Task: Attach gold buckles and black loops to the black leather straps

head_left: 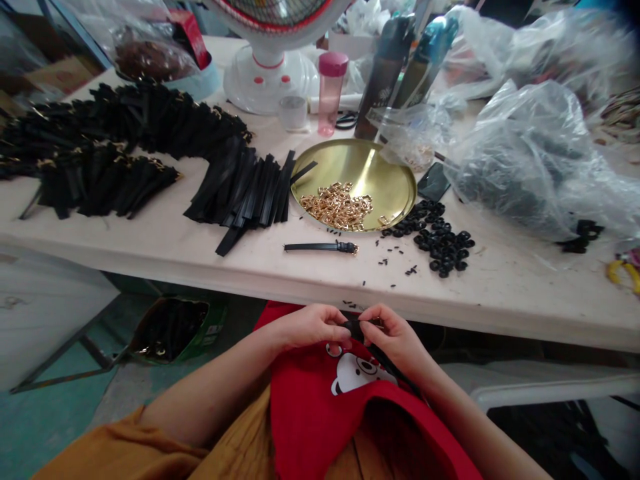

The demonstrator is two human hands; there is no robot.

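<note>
Above the red apron (310, 413), close to the table's front edge, both hands meet on a black strap (355, 328). My left hand (323, 327) pinches one side of it between thumb and fingers. On the other side my right hand (390, 333) is closed on the strap, with a bit of gold metal by its fingertips; the strap's tail hangs down beneath that hand. A finished-looking short strap with a gold buckle (320, 247) lies on the table ahead. Behind it a round gold tray (395, 180) holds a heap of gold buckles (340, 205).
Black straps (245, 187) lie in piles on the left. Small black loops (443, 243) are heaped right of the tray, near clear plastic bags (530, 153). A fan (270, 73), a pink bottle (331, 93) and dark bottles (383, 73) stand behind. Yellow-handled pliers (620, 275) lie far right.
</note>
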